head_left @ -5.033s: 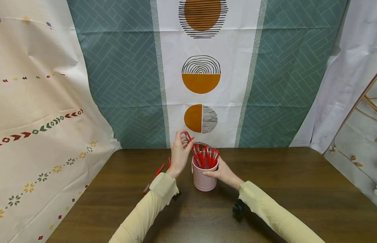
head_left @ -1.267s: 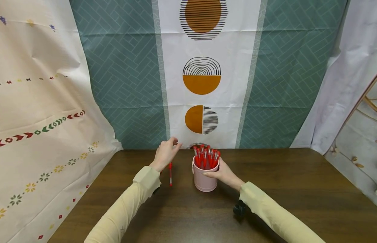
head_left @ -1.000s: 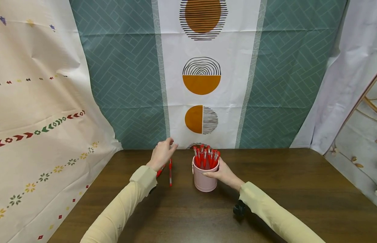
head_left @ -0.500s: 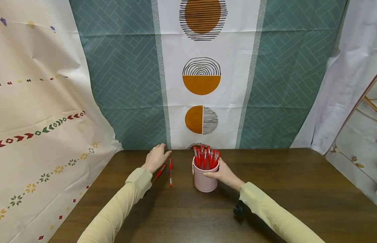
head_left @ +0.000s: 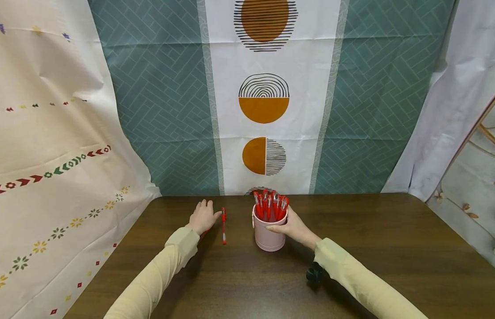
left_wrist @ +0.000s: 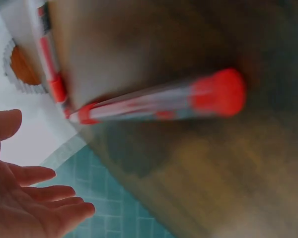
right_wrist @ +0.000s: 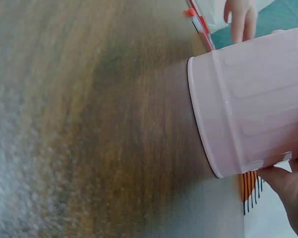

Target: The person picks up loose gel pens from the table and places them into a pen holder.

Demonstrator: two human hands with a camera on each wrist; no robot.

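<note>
Toward the table's far edge, a red pen is laid pointing front-to-back between the flat, empty left hand and the pink cup gripped by the right hand.

- A dark brown wooden table fills the lower frame.
- Behind it, at centre, hangs a teal herringbone cloth with a white middle stripe of orange and black circles.
- At left, a cream curtain with small flowers and arrows.
- At right, a pale drape.
</note>
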